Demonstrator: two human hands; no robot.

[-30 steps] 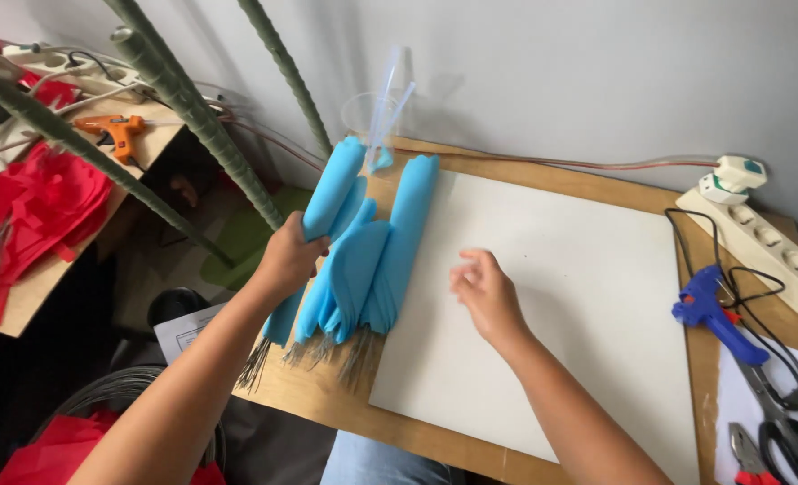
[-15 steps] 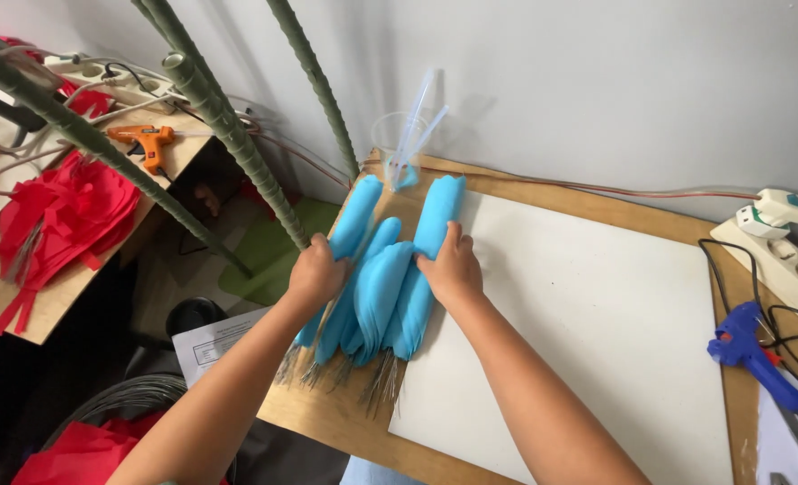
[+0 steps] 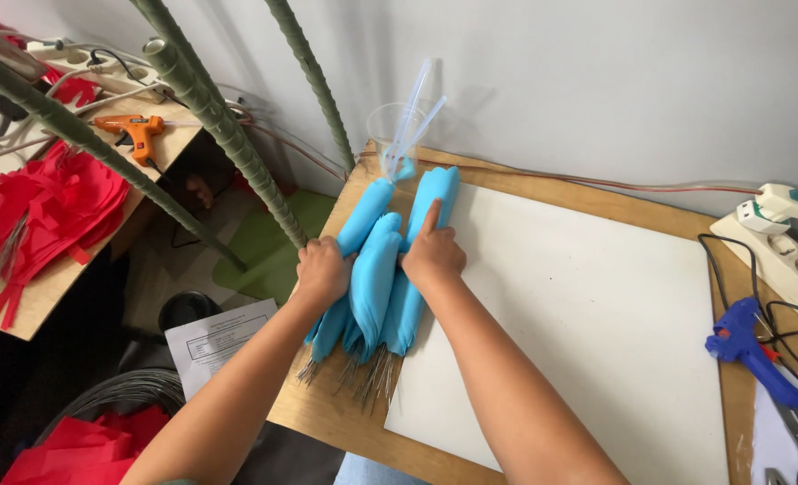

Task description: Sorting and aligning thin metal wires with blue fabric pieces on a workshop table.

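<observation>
The left hand (image 3: pixel 323 269) and right hand (image 3: pixel 430 256) press a bundle of blue pieces (image 3: pixel 381 269) from both sides on the tabletop (image 3: pixel 327 409), probably to keep them aligned. The left fingers are curled against the bundle's edge. The right fingers hold the other side, with the index stretched along one piece. Thin wires (image 3: pixel 363 373) stick out below the hands. Just beyond the fingertips stands a clear cup (image 3: pixel 390 135), and a white board (image 3: pixel 579 323) lies right of them. A blue glue gun (image 3: pixel 754 350) is well apart.
</observation>
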